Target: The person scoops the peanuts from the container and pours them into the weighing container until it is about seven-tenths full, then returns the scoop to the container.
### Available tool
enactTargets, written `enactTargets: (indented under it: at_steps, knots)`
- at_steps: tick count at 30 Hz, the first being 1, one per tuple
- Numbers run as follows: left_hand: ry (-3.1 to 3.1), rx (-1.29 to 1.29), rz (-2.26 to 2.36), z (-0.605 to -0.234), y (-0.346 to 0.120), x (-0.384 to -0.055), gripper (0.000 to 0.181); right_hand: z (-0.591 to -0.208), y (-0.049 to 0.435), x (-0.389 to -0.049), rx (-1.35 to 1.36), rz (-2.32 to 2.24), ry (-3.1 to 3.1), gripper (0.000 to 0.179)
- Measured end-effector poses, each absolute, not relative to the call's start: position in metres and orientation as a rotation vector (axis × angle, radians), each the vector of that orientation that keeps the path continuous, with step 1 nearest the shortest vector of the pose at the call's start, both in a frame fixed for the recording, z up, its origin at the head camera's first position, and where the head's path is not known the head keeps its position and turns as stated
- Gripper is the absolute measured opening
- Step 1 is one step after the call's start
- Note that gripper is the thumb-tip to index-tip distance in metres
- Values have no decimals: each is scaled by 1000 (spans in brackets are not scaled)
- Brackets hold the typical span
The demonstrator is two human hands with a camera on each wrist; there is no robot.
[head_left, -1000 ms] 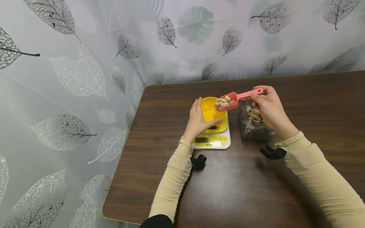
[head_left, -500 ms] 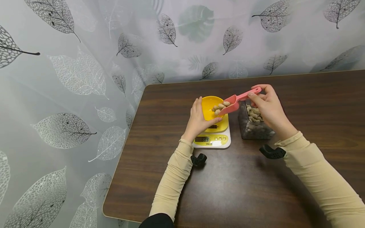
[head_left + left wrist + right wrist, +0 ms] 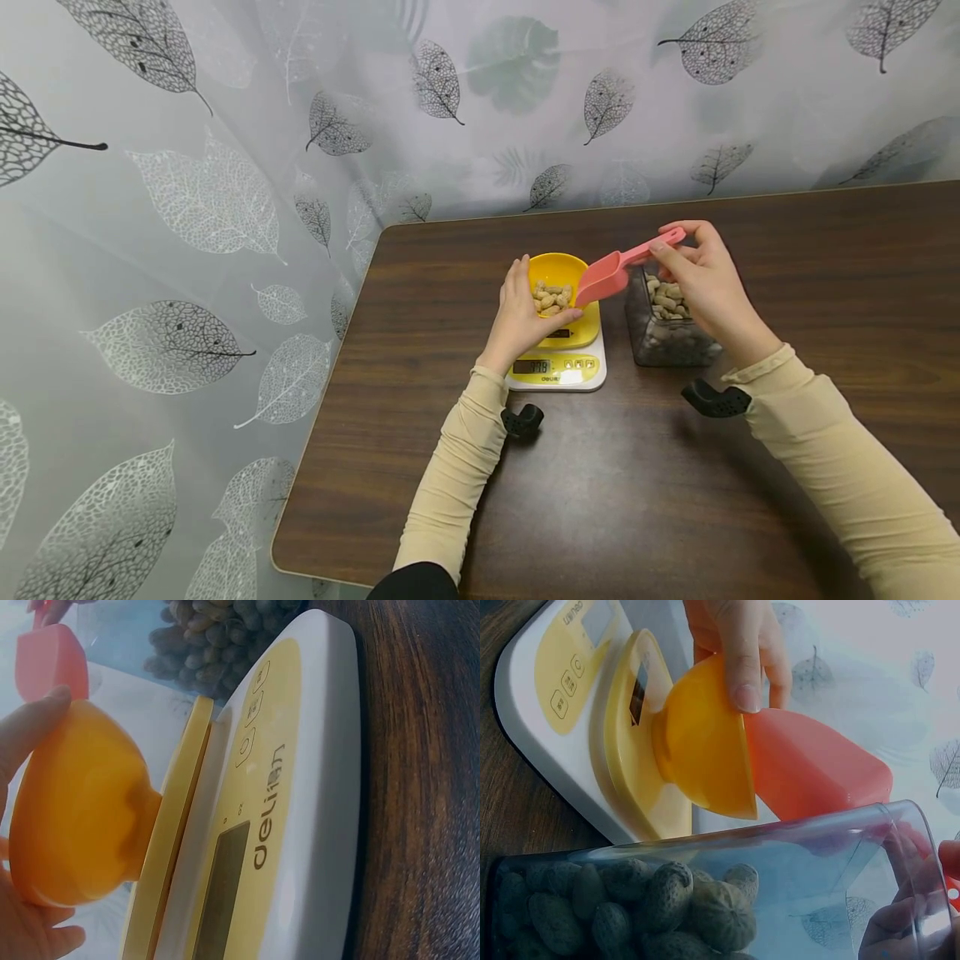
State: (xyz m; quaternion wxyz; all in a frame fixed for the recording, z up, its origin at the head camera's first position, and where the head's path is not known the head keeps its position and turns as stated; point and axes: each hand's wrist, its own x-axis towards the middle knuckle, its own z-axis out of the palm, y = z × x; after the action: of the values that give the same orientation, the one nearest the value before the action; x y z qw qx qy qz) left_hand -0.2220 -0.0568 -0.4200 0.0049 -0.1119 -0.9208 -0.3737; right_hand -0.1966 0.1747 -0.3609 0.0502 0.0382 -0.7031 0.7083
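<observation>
Peanuts (image 3: 552, 298), scoop-borne before, now lie in yellow bowl (image 3: 558, 266), toward table's (image 3: 420, 333) back edge; left hand (image 3: 517, 315) grips bowl, right hand (image 3: 716, 287) pinches emptied scoop (image 3: 600, 281).

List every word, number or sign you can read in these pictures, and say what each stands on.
"deli得力": front of the kitchen scale
"77.8", apparently: the scale's display
Too small or blurred: marks on the buttons; the dark label near the bowl
</observation>
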Motion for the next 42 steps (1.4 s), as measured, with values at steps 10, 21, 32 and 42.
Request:
enactTargets:
  at_steps: [10,21,32,42]
  knots:
    - [-2887,-351,-1158,-418,-58,-219,111,-360,175,-198,128,2240,-2073,27]
    - [-2848,-366,-1102,-403,-52,-222,108,-350,179,-198,144,2261,-1918,27]
    - [-2830,-503,-1129,-381,-20,-223,105,-334,206,-191,219,2294,-1602,28]
    - [-2859,-682,-1190,-368,24,-213,102,-333,240,-183,143,2270,-1461,33]
